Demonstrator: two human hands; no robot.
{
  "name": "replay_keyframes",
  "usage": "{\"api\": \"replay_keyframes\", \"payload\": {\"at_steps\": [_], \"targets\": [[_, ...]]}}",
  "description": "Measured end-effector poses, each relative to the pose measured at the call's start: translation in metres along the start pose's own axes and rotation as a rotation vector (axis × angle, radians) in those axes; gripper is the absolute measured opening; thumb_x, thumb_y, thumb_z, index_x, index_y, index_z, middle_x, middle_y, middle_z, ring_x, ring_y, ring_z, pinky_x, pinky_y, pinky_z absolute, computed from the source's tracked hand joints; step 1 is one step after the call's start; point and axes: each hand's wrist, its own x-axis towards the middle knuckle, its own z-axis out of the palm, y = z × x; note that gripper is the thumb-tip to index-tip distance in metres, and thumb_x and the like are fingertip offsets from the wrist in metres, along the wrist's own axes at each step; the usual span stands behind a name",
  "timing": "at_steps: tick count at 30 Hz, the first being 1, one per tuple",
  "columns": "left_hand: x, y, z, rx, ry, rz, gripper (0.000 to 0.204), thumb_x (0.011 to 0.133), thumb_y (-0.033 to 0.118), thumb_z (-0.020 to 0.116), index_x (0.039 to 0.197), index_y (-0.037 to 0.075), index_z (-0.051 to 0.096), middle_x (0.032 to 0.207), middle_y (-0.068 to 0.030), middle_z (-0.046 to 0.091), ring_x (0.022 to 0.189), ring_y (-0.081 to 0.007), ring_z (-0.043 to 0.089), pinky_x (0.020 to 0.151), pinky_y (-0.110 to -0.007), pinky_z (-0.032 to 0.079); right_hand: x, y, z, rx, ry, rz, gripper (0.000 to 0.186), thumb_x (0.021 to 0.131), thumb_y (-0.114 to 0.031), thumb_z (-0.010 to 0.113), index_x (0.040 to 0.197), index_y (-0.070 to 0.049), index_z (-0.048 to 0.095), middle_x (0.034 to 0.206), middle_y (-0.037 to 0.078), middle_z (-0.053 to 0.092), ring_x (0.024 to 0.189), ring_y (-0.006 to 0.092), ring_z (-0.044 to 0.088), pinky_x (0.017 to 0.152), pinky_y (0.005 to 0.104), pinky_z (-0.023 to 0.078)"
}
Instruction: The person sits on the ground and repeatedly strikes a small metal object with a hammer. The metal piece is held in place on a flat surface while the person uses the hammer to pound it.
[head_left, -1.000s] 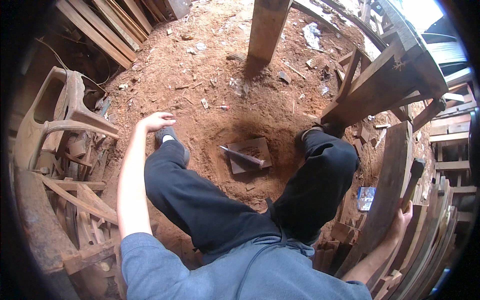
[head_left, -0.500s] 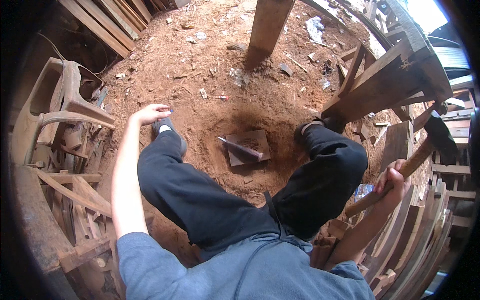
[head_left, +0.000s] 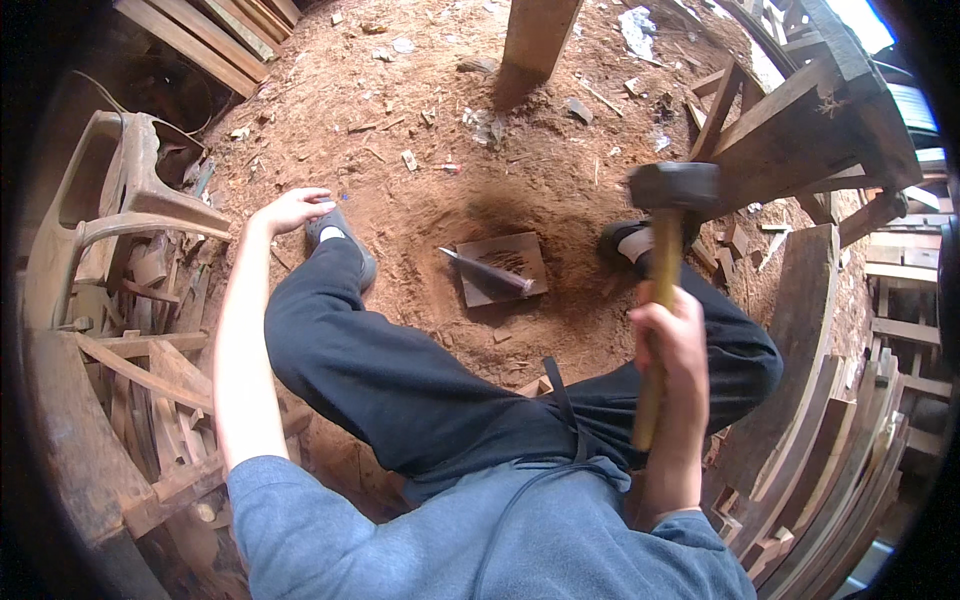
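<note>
My right hand grips the wooden handle of a hammer, whose dark metal head is raised in front of my right leg. My left hand hangs above my left foot with loosely bent fingers and nothing visible in them. On the ground between my feet lies a square plate in a shallow hollow of sawdust. A pointed tool, apparently a chisel, lies diagonally on it, tip toward the upper left.
A broken plastic chair stands at left, among wooden offcuts. Planks lean at upper left. A wooden post rises ahead, a timber frame stands at upper right, and boards stack along my right. Scraps litter the sawdust ground.
My right hand has brought the hammer up and inward from the right side to over my right leg. My left hand has shifted slightly up in the picture.
</note>
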Motion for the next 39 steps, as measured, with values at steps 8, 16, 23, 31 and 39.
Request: {"api": "replay_keyframes", "payload": {"at_steps": [8, 16, 23, 31, 39], "targets": [[-0.018, -0.021, 0.0, 0.026, -0.005, -0.047, 0.058, 0.087, 0.031, 0.066, 0.134, 0.003, 0.048, 0.123, -0.0149, 0.059, 0.116, -0.0208, 0.053, 0.1, -0.033, 0.04, 0.126, 0.15, 0.043, -0.832, -0.155, 0.335, 0.037, 0.073, -0.022, 0.063, 0.094, 0.008, 0.064, 0.077, 0.021, 0.067, 0.071, 0.0235, 0.068, 0.066, 0.036, 0.053], [-0.05, -0.03, -0.004, 0.134, 0.046, -0.299, 0.059, 0.086, 0.033, 0.065, 0.135, 0.006, 0.047, 0.127, -0.0173, 0.056, 0.117, -0.024, 0.054, 0.1, -0.035, 0.041, 0.134, 0.203, 0.052, -0.847, -0.172, 0.493, 0.031, 0.074, -0.015, 0.061, 0.09, 0.011, 0.06, 0.072, 0.018, 0.065, 0.055, 0.0252, 0.065, 0.049, 0.0366, 0.052], [-0.017, 0.072, 0.024, 0.892, 0.121, -0.079, 0.056, 0.085, 0.041, 0.061, 0.13, 0.009, 0.053, 0.129, -0.0146, 0.055, 0.121, -0.0286, 0.052, 0.102, -0.038, 0.04, 0.138, 0.206, 0.047, -0.88, -0.197, 0.525, 0.027, 0.075, -0.014, 0.059, 0.083, 0.011, 0.061, 0.065, 0.018, 0.064, 0.054, 0.025, 0.065, 0.048, 0.0363, 0.051], [0.114, 0.156, 0.245, 0.99, -0.178, 0.191, 0.052, 0.071, 0.032, 0.071, 0.118, 0.012, 0.06, 0.118, -0.0105, 0.061, 0.112, -0.0268, 0.057, 0.094, -0.039, 0.046, 0.129, 0.204, 0.046, -0.847, -0.152, 0.534, 0.032, 0.079, -0.016, 0.055, 0.099, 0.008, 0.063, 0.078, 0.02, 0.067, 0.067, 0.0258, 0.069, 0.059, 0.0377, 0.053], [0.1, 0.059, 0.377, 0.806, 0.391, 0.574, 0.037, 0.058, 0.009, 0.069, 0.094, 0.008, 0.062, 0.092, -0.0111, 0.058, 0.096, -0.0284, 0.055, 0.091, -0.04, 0.042, 0.128, 0.202, 0.04, -0.852, -0.194, 0.537, 0.035, 0.079, -0.016, 0.053, 0.105, 0.005, 0.06, 0.088, 0.022, 0.068, 0.074, 0.0286, 0.069, 0.066, 0.0391, 0.053]]}}
